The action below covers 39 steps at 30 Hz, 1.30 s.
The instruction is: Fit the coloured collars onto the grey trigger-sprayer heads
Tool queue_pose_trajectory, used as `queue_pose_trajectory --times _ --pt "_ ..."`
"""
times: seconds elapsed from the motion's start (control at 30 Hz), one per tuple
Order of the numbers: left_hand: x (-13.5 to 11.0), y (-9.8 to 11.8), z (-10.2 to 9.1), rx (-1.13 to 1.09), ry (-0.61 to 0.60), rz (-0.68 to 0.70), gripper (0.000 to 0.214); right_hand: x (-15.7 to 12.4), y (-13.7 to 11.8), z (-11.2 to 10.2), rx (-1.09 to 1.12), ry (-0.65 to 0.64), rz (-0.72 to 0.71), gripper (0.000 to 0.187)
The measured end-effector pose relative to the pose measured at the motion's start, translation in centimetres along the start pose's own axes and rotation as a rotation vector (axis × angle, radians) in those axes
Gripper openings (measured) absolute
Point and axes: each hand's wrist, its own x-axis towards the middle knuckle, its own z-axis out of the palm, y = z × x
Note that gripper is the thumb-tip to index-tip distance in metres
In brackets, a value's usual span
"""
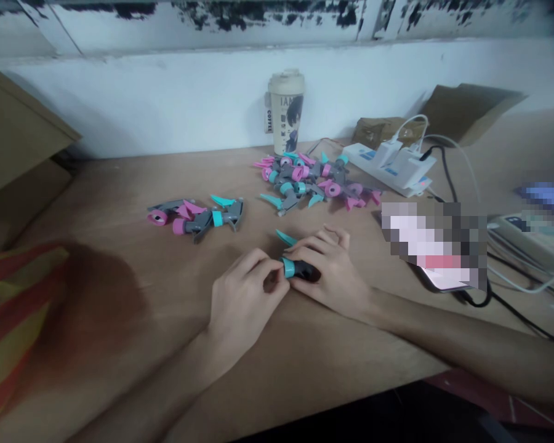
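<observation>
Low over the table, both hands are closed on one trigger spray head (288, 267) with a teal collar, a teal trigger and a dark grey body. My left hand (242, 295) pinches the teal collar between thumb and fingertips. Around the grey body curl the fingers of my right hand (335, 271), which hide much of it. Beyond my left hand lies a small group of grey spray heads (205, 223) with pink or teal parts. A larger heap of similar spray heads (300, 187) is spread farther back.
A lidded coffee cup (284, 120) stands against the wall. At the right are a white power strip (364, 159) with plugged-in chargers, a blurred-out phone (431, 246) and cables. Cardboard (18, 129) rises at the left, above a red-and-yellow striped bag (18, 307).
</observation>
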Motion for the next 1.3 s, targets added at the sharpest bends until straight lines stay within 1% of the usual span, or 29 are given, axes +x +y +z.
queue_pose_trajectory --times 0.13,0.33,0.4,0.47,0.53,0.57,0.63,0.7,0.77,0.83,0.93,1.0,1.17,1.3 --pt "0.0 0.1 0.0 0.05 0.018 0.001 0.01 0.1 -0.1 0.0 0.01 0.011 0.024 0.014" --pt "-0.2 0.4 -0.2 0.065 0.008 -0.011 0.01 0.0 -0.5 -0.2 -0.028 0.004 0.029 0.015" --pt "0.0 0.1 -0.4 0.074 0.004 -0.035 0.01 0.0 -0.4 -0.3 -0.05 0.013 0.044 0.013" --pt "0.4 -0.6 -0.7 0.049 0.014 -0.088 0.009 0.0 -0.1 -0.4 -0.067 0.046 0.082 0.016" --pt "0.9 -1.4 -0.9 -0.075 0.023 -0.145 0.008 0.0 0.2 -0.6 -0.057 0.089 0.115 0.023" --pt "1.1 -1.7 -1.0 -0.187 0.014 -0.168 0.009 0.1 0.4 -0.6 -0.038 0.106 0.118 0.026" --pt "1.6 -2.1 -1.2 -0.465 -0.035 -0.244 0.013 0.2 0.6 -0.7 0.025 0.112 0.099 0.026" --pt "1.7 -2.0 -1.3 -0.697 -0.103 -0.33 0.016 0.2 0.6 -0.7 0.099 0.101 0.072 0.024" --pt "1.7 -1.6 -1.4 -0.803 -0.157 -0.368 0.016 0.2 0.5 -0.7 0.166 0.094 0.056 0.025" --pt "1.5 -1.2 -1.3 -0.81 -0.19 -0.344 0.015 0.1 0.5 -0.7 0.215 0.095 0.045 0.028" --pt "1.1 -1.2 -0.9 -0.766 -0.207 -0.288 0.015 0.0 0.5 -0.7 0.258 0.076 0.01 0.03" --pt "0.9 -1.3 -0.5 -0.729 -0.184 -0.249 0.015 0.0 0.5 -0.7 0.277 0.063 -0.009 0.031" --pt "0.6 -1.5 0.0 -0.658 -0.06 -0.201 0.012 0.0 0.5 -0.7 0.304 0.07 -0.012 0.029" --pt "0.6 -1.2 -0.3 -0.605 -0.059 -0.137 0.008 0.0 0.6 -0.8 0.303 0.063 -0.008 0.027"
